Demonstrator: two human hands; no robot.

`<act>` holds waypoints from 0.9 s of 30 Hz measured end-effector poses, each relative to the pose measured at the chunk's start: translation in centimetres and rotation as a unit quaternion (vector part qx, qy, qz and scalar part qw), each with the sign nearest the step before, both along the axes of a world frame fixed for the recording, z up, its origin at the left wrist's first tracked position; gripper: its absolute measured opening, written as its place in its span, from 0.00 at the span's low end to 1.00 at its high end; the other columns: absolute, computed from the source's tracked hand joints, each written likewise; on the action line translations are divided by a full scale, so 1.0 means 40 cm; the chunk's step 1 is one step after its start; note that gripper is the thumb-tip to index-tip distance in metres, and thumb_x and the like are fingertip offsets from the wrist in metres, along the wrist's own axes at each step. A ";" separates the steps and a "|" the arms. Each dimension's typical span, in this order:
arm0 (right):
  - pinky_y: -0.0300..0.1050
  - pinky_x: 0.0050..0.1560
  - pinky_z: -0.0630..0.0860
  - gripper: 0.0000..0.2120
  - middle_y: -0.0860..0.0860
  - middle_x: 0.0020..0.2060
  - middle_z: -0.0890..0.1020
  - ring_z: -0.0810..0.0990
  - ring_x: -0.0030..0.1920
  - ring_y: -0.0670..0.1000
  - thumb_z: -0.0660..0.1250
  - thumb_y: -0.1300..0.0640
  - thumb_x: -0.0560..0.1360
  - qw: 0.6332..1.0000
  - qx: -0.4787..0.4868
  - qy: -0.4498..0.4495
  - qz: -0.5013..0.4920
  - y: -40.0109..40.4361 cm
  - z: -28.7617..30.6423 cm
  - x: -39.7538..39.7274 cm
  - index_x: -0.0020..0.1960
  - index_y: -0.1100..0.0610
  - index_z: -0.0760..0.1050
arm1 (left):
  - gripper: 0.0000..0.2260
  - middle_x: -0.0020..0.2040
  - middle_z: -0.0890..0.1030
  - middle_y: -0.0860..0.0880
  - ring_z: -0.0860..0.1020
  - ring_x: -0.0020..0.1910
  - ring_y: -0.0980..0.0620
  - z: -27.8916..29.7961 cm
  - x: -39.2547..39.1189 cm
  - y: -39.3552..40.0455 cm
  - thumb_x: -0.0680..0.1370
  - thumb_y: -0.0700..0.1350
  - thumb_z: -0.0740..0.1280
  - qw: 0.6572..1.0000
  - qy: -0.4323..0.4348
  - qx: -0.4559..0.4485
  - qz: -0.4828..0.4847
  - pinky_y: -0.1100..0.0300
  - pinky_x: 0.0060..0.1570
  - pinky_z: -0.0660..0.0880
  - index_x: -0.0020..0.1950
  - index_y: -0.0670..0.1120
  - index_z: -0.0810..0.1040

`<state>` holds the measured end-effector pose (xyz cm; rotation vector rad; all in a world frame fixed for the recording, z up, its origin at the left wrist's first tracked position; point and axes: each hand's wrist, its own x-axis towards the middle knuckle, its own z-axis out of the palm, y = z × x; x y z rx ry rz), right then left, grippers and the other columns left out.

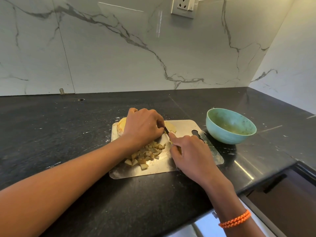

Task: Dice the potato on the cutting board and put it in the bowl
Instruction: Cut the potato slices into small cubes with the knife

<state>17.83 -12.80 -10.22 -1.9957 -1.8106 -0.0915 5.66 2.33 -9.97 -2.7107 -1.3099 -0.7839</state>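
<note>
A steel cutting board point(184, 124) lies on the black counter. My left hand point(143, 126) curls over potato slices point(170, 127) near the board's far edge and holds them down. My right hand point(189, 152) grips a small dark knife point(166, 130), index finger along its back, blade set against the slices. A pile of diced potato point(145, 154) sits in the board's middle, partly under my left wrist. A larger uncut potato piece point(120, 126) shows at the board's far left corner behind my left hand. The teal bowl point(230, 128) stands just right of the board.
The black stone counter point(59, 134) runs left and back to a marble wall with a socket point(184, 6). The counter's front edge drops off at the lower right, above a dark cabinet or drawer point(282, 194). An orange cord bracelet point(235, 218) is on my right wrist.
</note>
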 end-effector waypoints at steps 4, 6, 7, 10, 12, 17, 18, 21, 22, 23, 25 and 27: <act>0.47 0.41 0.78 0.21 0.45 0.43 0.85 0.78 0.39 0.45 0.60 0.49 0.83 1.000 0.002 0.001 0.004 -0.036 -0.003 0.011 0.76 0.44 0.69 | 0.09 0.55 0.86 0.58 0.81 0.53 0.55 -0.001 0.003 -0.006 0.80 0.60 0.70 1.000 0.007 0.017 0.001 0.51 0.64 0.70 0.55 0.61 0.87; 0.45 0.40 0.77 0.22 0.44 0.42 0.85 0.78 0.39 0.45 0.60 0.48 0.83 1.000 0.009 -0.010 0.003 -0.059 -0.008 0.019 0.77 0.44 0.69 | 0.09 0.56 0.86 0.58 0.81 0.53 0.55 0.000 0.003 -0.006 0.80 0.61 0.71 1.000 0.010 0.019 0.001 0.51 0.64 0.70 0.55 0.60 0.87; 0.43 0.39 0.75 0.21 0.44 0.41 0.85 0.78 0.38 0.44 0.60 0.48 0.83 1.000 0.014 -0.014 0.003 -0.071 -0.011 0.023 0.76 0.44 0.69 | 0.09 0.56 0.86 0.58 0.81 0.53 0.55 0.000 0.003 -0.006 0.80 0.61 0.71 1.000 0.011 0.018 0.001 0.51 0.64 0.71 0.55 0.60 0.87; 0.42 0.39 0.74 0.21 0.43 0.40 0.84 0.77 0.37 0.44 0.61 0.48 0.83 1.000 0.025 -0.009 -0.003 -0.099 -0.019 0.034 0.76 0.44 0.70 | 0.09 0.56 0.86 0.58 0.80 0.52 0.55 0.000 0.002 -0.008 0.80 0.61 0.71 1.000 0.008 0.020 0.000 0.51 0.65 0.71 0.54 0.60 0.87; 0.45 0.42 0.78 0.21 0.43 0.39 0.84 0.78 0.38 0.44 0.62 0.48 0.83 1.000 0.027 0.003 -0.006 -0.106 -0.023 0.038 0.75 0.44 0.71 | 0.09 0.56 0.86 0.58 0.80 0.52 0.55 0.000 0.002 -0.009 0.80 0.61 0.71 1.000 0.007 0.021 0.000 0.52 0.64 0.71 0.54 0.60 0.87; 0.37 0.33 0.61 0.20 0.39 0.26 0.73 0.71 0.29 0.44 0.65 0.52 0.82 0.996 0.071 0.048 -0.007 -0.100 -0.021 0.040 0.73 0.45 0.74 | 0.09 0.56 0.86 0.58 0.80 0.53 0.55 0.001 0.001 -0.008 0.80 0.60 0.71 1.000 0.007 0.020 -0.002 0.51 0.65 0.71 0.54 0.60 0.87; 0.39 0.33 0.62 0.20 0.40 0.25 0.71 0.70 0.28 0.45 0.65 0.53 0.81 0.995 0.088 0.051 -0.017 -0.096 -0.018 0.043 0.73 0.46 0.74 | 0.09 0.56 0.86 0.58 0.80 0.53 0.55 0.000 0.001 -0.007 0.80 0.60 0.71 1.000 0.005 0.018 -0.003 0.51 0.65 0.70 0.54 0.60 0.87; 0.48 0.35 0.73 0.20 0.43 0.26 0.72 0.71 0.29 0.49 0.64 0.54 0.81 0.992 0.109 0.027 -0.052 -0.077 -0.006 0.051 0.73 0.48 0.75 | 0.10 0.56 0.86 0.58 0.80 0.53 0.55 0.000 0.001 -0.007 0.80 0.60 0.71 1.000 0.007 0.022 -0.007 0.51 0.66 0.70 0.55 0.60 0.88; 0.51 0.36 0.75 0.20 0.45 0.28 0.76 0.73 0.31 0.51 0.64 0.54 0.81 0.992 0.104 0.011 -0.065 -0.066 -0.003 0.054 0.73 0.48 0.76 | 0.10 0.56 0.86 0.58 0.80 0.53 0.55 0.000 0.001 -0.007 0.80 0.61 0.70 1.000 0.011 0.023 -0.012 0.51 0.65 0.70 0.55 0.60 0.88; 0.53 0.37 0.76 0.20 0.48 0.31 0.80 0.75 0.32 0.53 0.63 0.54 0.81 0.992 0.099 -0.004 -0.076 -0.054 -0.001 0.058 0.73 0.48 0.75 | 0.10 0.56 0.86 0.58 0.80 0.54 0.55 0.000 0.001 -0.006 0.80 0.61 0.70 0.999 0.016 0.024 -0.019 0.50 0.65 0.71 0.55 0.60 0.88; 0.53 0.37 0.77 0.21 0.50 0.34 0.82 0.77 0.33 0.54 0.61 0.53 0.82 0.992 0.092 -0.019 -0.088 -0.036 -0.001 0.061 0.74 0.47 0.75 | 0.10 0.57 0.86 0.59 0.80 0.54 0.56 0.002 0.004 -0.005 0.80 0.61 0.69 0.999 0.026 0.016 -0.041 0.50 0.63 0.74 0.56 0.61 0.87; 0.53 0.37 0.78 0.21 0.49 0.34 0.82 0.78 0.33 0.53 0.60 0.53 0.82 0.992 0.086 -0.025 -0.089 -0.031 -0.004 0.062 0.74 0.47 0.74 | 0.10 0.58 0.86 0.60 0.80 0.55 0.55 0.007 0.008 -0.005 0.81 0.59 0.69 0.997 0.040 0.002 -0.064 0.48 0.62 0.76 0.58 0.61 0.87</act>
